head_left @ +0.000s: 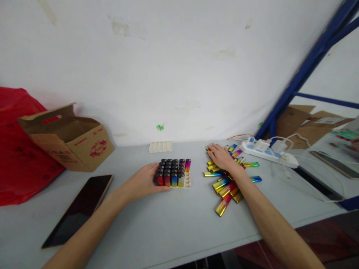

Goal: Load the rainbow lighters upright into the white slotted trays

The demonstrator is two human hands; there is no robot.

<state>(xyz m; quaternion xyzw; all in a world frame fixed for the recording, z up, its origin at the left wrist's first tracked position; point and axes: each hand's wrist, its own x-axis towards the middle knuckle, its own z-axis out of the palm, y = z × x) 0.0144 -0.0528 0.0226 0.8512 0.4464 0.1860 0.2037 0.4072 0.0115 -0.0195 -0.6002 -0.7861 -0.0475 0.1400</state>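
Observation:
My left hand (147, 179) is wrapped round the left side of a white tray (187, 182) holding upright lighters (174, 179) with black tops. The tray's right column has one pink-and-yellow lighter (187, 165) at the back and bare slots in front of it. To the right lies a loose pile of shiny lighter sleeves or lighters (224, 186) in gold, red and blue. Over the back left of that pile rests my right hand (221, 156), its fingers on the pieces; whether it grips one is hidden.
A white slotted tray (160, 147) lies by the wall. At left are an open cardboard box (81, 145), a red bag (22, 149) and a dark tablet (81, 209). A power strip (269, 152) with cables and a blue frame (297, 71) stand at right.

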